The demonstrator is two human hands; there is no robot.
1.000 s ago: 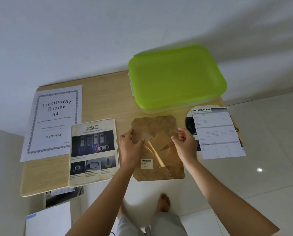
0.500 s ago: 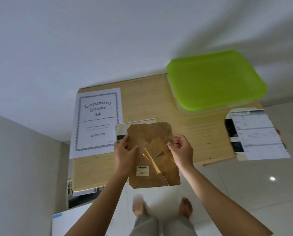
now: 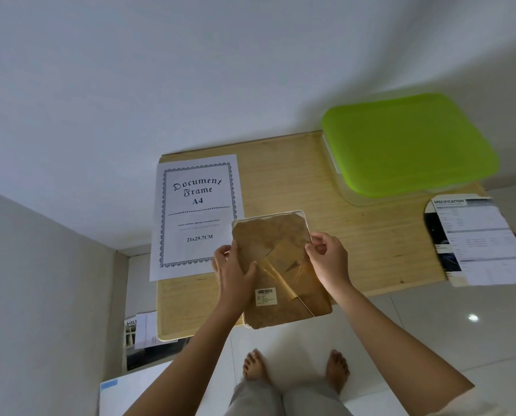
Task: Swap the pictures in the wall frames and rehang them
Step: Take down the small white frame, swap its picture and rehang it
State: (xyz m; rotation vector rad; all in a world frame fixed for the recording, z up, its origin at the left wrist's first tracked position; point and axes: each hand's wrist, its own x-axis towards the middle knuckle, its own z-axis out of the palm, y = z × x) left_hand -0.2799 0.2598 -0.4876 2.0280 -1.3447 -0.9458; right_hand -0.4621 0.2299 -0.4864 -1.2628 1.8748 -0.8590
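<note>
With the left hand (image 3: 234,273) gripping its left edge and the right hand (image 3: 328,259) pinching its right, the backing board (image 3: 268,235) had moved onto the frame (image 3: 305,216) on the table (image 3: 280,175), apparently ready for closing.

Forearms bare, both stretched forward and converging. left hand (image 3: 234,273) grips left edge of backing board (image 3: 268,235), thumb flat on its face. right hand (image 3: 330,261) pinches right edge, fingers curled. bare feet (image 3: 255,366) apart below.
</note>
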